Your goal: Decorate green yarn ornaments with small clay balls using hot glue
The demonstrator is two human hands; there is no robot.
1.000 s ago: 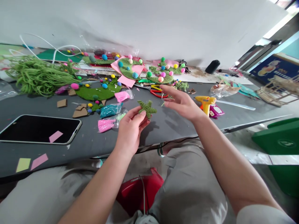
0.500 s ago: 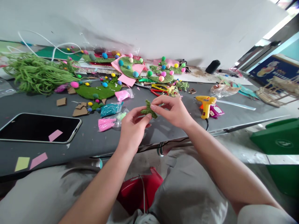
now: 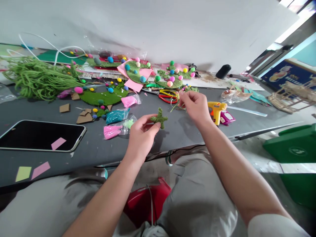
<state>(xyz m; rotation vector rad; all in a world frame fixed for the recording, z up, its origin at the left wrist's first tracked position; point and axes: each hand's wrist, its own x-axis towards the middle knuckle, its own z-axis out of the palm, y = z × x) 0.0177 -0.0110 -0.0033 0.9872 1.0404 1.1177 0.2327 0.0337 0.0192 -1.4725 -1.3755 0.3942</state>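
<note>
A small green yarn-wrapped star is pinched between the thumb and fingers of my left hand, above the front of the grey table. My right hand is farther right and back, its fingertips pressed together over a small pile of green and yellow yarn scraps. Whatever those fingertips hold is too small to make out. Red-handled and yellow-handled tools lie just left of the right fingertips. A yellow glue gun stands right of my right hand, partly behind the wrist.
Green yarn is heaped at the back left, behind a phone. Green felt pieces with coloured pompoms line the back. Bags of pink and teal material lie left of my left hand. A green bin stands right.
My right hand has left the star and moved right and back to the yarn scraps. My left hand still holds the star, which now shows more fully.
</note>
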